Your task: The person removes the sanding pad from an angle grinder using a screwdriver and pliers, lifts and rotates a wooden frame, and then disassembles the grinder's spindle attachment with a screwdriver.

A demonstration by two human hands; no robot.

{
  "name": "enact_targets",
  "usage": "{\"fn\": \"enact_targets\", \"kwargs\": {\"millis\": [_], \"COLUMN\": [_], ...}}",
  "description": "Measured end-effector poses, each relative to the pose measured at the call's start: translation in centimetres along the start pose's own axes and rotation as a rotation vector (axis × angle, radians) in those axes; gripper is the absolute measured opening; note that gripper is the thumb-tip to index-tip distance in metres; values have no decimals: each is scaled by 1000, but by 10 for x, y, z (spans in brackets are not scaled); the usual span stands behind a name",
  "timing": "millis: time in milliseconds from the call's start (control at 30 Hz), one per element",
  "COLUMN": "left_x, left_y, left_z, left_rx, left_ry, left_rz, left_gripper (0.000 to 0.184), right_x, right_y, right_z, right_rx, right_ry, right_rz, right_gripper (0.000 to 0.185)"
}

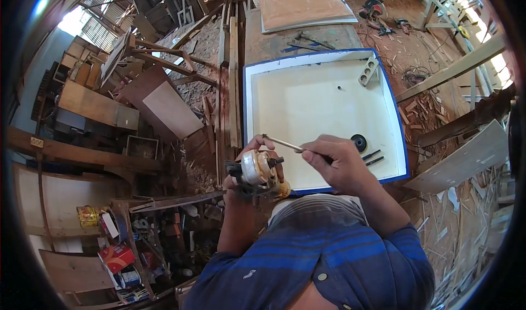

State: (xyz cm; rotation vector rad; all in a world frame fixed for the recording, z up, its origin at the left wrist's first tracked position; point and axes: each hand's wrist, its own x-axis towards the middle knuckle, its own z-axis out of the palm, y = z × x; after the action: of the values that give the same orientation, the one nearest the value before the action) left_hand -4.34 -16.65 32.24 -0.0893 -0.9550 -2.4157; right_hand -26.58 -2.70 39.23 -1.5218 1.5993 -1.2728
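My left hand [256, 144] is wrapped round a motor-like tool part [253, 168], which has a pale round body, a dark shaft pointing right and a yellowish piece below. In my right hand [339, 159] is a thin metal rod [282, 144]; its far end reaches above the tool part near my left fingertips. Whether the tip touches anything, I cannot tell. Under both hands lies a shallow white box with a blue rim [395, 112]. Inside it are a black disc [359, 142], two black rod-like pieces [372, 157] and a tiny dark piece [339, 88].
A white socket strip [367, 71] leans in the box's far right corner. Beyond are brown boards [307, 6] and a red-and-black power tool [373, 7]. Wooden furniture parts [98, 104] stand left. A cluttered shelf with a red box [116, 257] is lower left; wood scraps litter the floor.
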Motion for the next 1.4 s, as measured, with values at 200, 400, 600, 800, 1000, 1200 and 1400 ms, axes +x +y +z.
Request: {"fn": "enact_targets", "kwargs": {"millis": [200,400,600,800,1000,1200,1400], "left_x": [-13,-12,-14,-18,-21,-21,-25], "left_y": [22,36,34,34,35,31,45], "left_z": [14,21,26,23,30,53,26], "left_rx": [366,544,572,563,627,517,447], "left_ry": [167,68,71,69,117,143,34], "left_rz": [5,49,45,-1,-33,-71,35], "left_gripper": [113,118,121,126,125,119,115], "right_x": [-16,-25,-30,-33,-31,-19,-22], "right_y": [-1,-16,-20,-24,-40,-37,-29], "right_z": [-36,-55,-51,-53,-62,-52,-76], "right_rx": [-51,-314,-350,-369,-493,-661,-439], "right_ry": [20,-121,-117,-119,-208,-370,-116], "right_rz": [-100,-158,-167,-207,-152,-269,-8], "right_gripper": [18,16,14,19,15,12,15]}}
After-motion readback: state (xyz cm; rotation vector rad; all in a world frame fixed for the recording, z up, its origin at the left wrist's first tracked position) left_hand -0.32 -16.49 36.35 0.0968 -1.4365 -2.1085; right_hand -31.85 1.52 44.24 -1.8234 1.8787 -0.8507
